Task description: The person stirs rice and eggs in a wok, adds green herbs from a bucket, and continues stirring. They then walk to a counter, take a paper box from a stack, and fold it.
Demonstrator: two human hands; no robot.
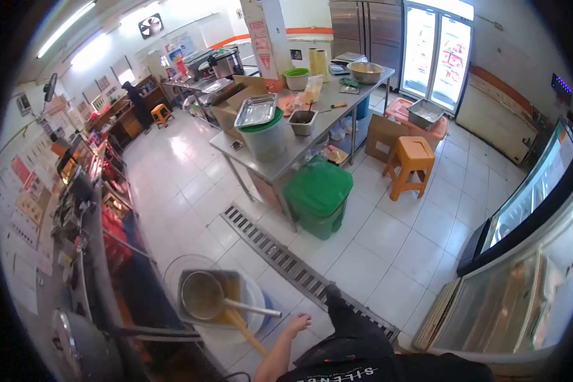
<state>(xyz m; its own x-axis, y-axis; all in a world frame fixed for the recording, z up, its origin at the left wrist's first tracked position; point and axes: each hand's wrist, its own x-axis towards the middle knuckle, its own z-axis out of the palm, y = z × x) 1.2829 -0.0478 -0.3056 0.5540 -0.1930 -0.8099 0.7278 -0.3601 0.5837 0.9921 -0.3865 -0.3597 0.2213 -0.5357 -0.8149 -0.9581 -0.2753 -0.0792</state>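
Low in the view, my left hand hangs beside my dark trousers, its fingers loosely curled and apart, with nothing seen in it. Just left of it, a round strainer with a metal handle lies over a square metal container of brownish liquid. A wooden handle slants out of that container toward my forearm. Beneath stands a white bucket. My right hand is out of view.
A green lidded bin stands by a steel table bearing tubs and bowls. An orange stool is behind it. A floor drain grate runs toward my feet. Glass-fronted coolers line the right. A person stands far back left.
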